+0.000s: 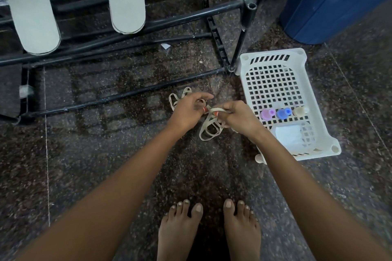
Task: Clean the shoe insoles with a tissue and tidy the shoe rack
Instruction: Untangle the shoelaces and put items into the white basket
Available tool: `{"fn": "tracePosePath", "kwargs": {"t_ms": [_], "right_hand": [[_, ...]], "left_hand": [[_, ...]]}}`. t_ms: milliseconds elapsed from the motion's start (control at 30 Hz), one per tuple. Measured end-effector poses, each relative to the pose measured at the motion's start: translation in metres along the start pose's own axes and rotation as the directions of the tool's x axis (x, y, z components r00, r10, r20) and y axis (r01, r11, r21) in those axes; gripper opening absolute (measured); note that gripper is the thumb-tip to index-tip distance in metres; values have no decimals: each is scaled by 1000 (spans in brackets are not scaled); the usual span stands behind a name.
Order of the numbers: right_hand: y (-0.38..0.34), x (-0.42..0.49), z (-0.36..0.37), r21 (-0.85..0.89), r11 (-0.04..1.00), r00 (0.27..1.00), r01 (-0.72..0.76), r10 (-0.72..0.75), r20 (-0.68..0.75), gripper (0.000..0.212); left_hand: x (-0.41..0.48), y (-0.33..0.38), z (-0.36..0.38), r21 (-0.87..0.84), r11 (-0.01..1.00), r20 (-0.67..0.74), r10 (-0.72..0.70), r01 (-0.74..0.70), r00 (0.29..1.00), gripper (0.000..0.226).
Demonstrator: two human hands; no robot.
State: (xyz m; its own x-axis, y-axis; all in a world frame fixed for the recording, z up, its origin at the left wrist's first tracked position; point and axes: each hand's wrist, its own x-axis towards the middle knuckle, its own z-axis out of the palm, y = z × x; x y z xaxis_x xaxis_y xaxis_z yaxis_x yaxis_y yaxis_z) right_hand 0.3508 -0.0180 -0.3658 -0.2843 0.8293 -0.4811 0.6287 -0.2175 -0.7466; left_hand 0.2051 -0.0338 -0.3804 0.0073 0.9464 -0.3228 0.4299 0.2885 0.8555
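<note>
Domestic interior indicated, likely entryway or utility corner of home. Dark polished granite floor (106,165) seen, speckled, with thin joint lines. Black tubular shoe rack (212,10) stood on it, pale insoles (31,6) laid across bars. White perforated plastic basket (275,82) placed beside rack, blue plastic bin (335,0) behind. Bare feet (180,231) shown on floor.

Both bare forearms stretched forward from the near edge, left hand (187,110) and right hand (235,117) almost meeting in the middle, fingers (220,106) curled in a pinch on a pale lace, bare feet (209,231) below.
</note>
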Motion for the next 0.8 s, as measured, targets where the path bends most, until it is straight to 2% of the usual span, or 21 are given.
{"fn": "tracePosePath", "kwargs": {"t_ms": [100, 333, 400, 633, 800], "right_hand": [[0, 0, -1, 21, 1000, 1000, -1, 2, -17, 17], [-5, -2, -3, 108, 994, 995, 2, 9, -99, 15], [-7, -1, -3, 115, 993, 994, 13, 0, -110, 16], [-11, 1, 1, -37, 995, 988, 94, -98, -115, 14], [-14, 2, -1, 81, 988, 984, 131, -120, -134, 27]], "left_hand": [[-4, 4, -2, 82, 993, 83, 79, -86, 993, 31], [-5, 6, -7, 22, 999, 87, 39, -41, 995, 28], [-6, 7, -8, 10, 999, 84, 40, -41, 996, 27], [-7, 9, -9, 29, 997, 22, 65, -66, 998, 10], [-3, 6, -13, 73, 996, -25, 61, -59, 998, 12]]}}
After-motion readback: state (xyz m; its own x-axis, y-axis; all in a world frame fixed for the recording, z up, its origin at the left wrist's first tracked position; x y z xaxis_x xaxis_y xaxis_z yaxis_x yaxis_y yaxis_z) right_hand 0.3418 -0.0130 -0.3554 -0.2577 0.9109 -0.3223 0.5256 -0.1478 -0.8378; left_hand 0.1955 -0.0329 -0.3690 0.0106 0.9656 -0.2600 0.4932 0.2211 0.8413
